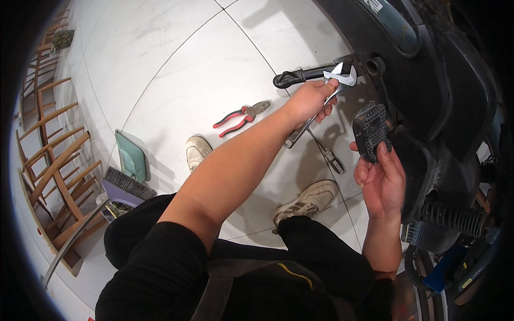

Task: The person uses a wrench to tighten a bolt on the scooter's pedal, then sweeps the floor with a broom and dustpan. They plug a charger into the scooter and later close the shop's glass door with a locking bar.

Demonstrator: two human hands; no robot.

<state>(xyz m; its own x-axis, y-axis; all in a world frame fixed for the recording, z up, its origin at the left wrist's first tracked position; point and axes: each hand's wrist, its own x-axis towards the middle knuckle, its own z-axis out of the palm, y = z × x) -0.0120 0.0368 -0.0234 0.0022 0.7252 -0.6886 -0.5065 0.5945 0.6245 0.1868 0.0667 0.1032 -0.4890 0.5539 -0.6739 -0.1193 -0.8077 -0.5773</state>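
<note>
My left hand (313, 101) is closed around an adjustable wrench (295, 136), its thumb lying just below the jaws. The wrench head overlaps the inner end of a black bar (292, 79) that sticks out from the vehicle's side; whether they touch I cannot tell. A black ridged pedal (370, 131) is in my right hand (383, 179), gripped between thumb and fingers. Beside the pedal rises the dark body of a two-wheeler (412, 91). Red-handled pliers (243, 117) lie on the floor left of my left forearm. A screwdriver (334, 160) lies between my two hands, partly covered.
White floor tiles (176, 32) stretch ahead. To the left are a green dustpan (130, 155), a broom (123, 187) and a wooden rack (59, 176). My shoe (308, 202) stands below the screwdriver. A coil spring (452, 215) sits low on the vehicle at the right.
</note>
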